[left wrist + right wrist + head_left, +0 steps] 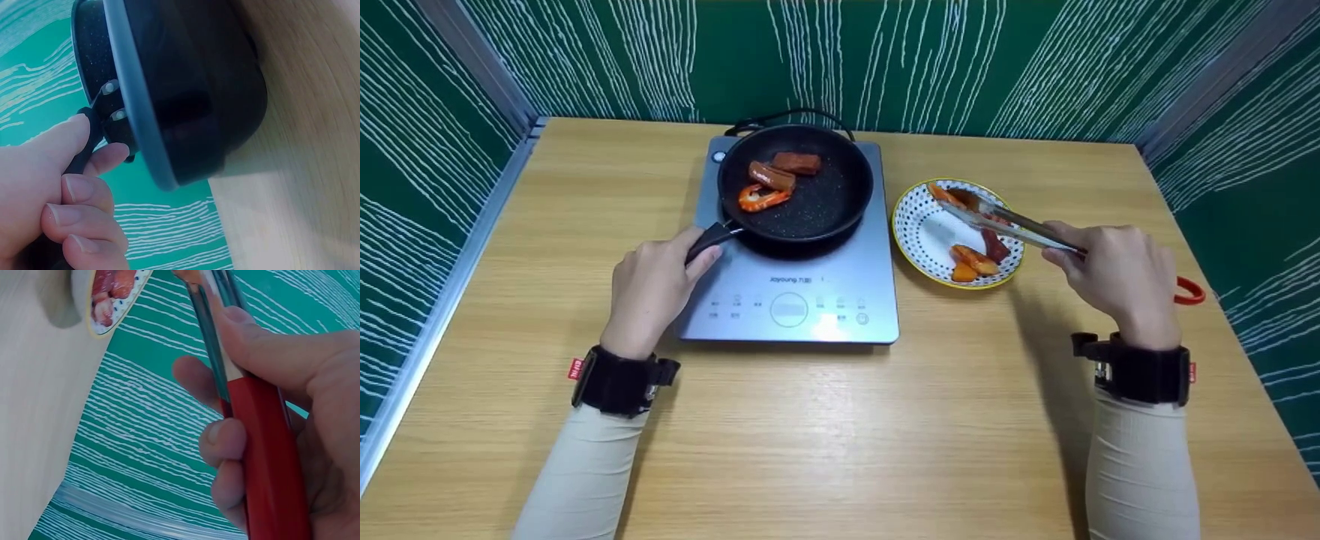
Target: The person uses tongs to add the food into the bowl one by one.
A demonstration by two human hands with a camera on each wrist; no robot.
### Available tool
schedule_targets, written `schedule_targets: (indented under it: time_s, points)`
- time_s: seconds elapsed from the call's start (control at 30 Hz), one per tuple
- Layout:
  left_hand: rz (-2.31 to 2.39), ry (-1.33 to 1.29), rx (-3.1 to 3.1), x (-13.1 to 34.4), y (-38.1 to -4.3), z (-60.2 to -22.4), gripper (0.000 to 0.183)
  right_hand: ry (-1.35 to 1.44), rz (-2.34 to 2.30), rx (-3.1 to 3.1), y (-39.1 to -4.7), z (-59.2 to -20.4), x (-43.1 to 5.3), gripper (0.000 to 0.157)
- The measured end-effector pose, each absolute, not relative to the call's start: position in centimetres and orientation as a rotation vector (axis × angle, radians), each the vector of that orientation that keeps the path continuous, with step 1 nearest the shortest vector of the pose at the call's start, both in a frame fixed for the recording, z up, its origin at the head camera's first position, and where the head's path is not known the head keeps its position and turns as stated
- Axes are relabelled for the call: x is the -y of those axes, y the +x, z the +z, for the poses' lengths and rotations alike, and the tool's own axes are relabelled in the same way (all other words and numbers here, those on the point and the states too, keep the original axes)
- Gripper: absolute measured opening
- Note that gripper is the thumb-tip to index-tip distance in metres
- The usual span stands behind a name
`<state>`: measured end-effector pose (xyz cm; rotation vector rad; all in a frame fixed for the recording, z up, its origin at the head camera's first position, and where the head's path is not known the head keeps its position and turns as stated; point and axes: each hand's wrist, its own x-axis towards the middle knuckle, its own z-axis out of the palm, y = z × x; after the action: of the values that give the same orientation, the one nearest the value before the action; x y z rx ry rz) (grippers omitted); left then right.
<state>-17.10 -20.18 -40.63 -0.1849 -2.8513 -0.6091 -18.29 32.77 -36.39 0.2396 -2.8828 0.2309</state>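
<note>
My left hand [652,289] grips the black handle [84,146] of a frying pan [832,191]. Inside the pan lie two reddish-brown meat pieces [796,163] and a curled orange shrimp [761,197]. My right hand [1117,274] holds metal tongs [1027,229] with red grips [267,455], fingers and thumb wrapped round both arms. The tongs' tips reach over a dotted plate [919,225] with a yellow rim, at an orange-brown food piece [945,196]; whether they pinch it, I cannot tell. More orange pieces [975,261] and a dark red piece [994,245] lie on the plate.
The pan sits over a silver induction cooker [735,289], its black cord [802,112] running behind. The plate stands just right of the cooker on the wooden table [810,435]. Green panels [870,75] with white streaks border the back and sides.
</note>
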Motion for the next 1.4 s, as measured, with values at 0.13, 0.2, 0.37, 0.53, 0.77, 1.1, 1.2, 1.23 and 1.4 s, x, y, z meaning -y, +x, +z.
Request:
schedule_targets:
  time_s: [0.13, 0.2, 0.37, 0.53, 0.77, 1.1, 1.2, 1.23, 1.4]
  points:
    - [-0.612, -0.184, 2.851, 20.1, -17.1, -40.6, 0.028, 0.25, 0.244, 2.823, -18.1, -36.2, -32.1, 0.043]
    - [-0.609, -0.181, 2.851, 20.2, -17.1, -40.6, 0.029, 0.261, 0.247, 2.804, -18.1, -36.1, -31.8, 0.042]
    - [-0.607, -0.18, 2.848, 20.3, -17.1, -40.7, 0.028, 0.279, 0.246, 2.771, -18.0, -36.0, -31.1, 0.041]
    - [-0.598, -0.187, 2.824, 20.3, -16.9, -40.8, 0.028, 0.319, 0.252, 2.696, -18.0, -35.8, -30.3, 0.04]
    - [-0.614, -0.183, 2.83, 20.1, -17.0, -40.6, 0.028, 0.367, 0.295, 2.62, -17.5, -35.3, -28.6, 0.039]
    - [-0.613, -0.182, 2.841, 20.1, -17.1, -40.7, 0.028, 0.527, 0.223, 2.558, -18.4, -34.2, -25.1, 0.041]
    - [-0.623, -0.179, 2.841, 20.1, -17.1, -40.8, 0.028, 0.594, 0.19, 2.534, -19.3, -33.7, -23.9, 0.038]
    - [-0.625, -0.18, 2.84, 20.1, -17.1, -40.8, 0.029, 0.622, 0.178, 2.523, -19.6, -33.6, -23.5, 0.035]
    - [-0.625, -0.182, 2.837, 20.1, -17.1, -40.7, 0.029, 0.723, 0.103, 2.511, -21.5, -33.2, -21.5, 0.026]
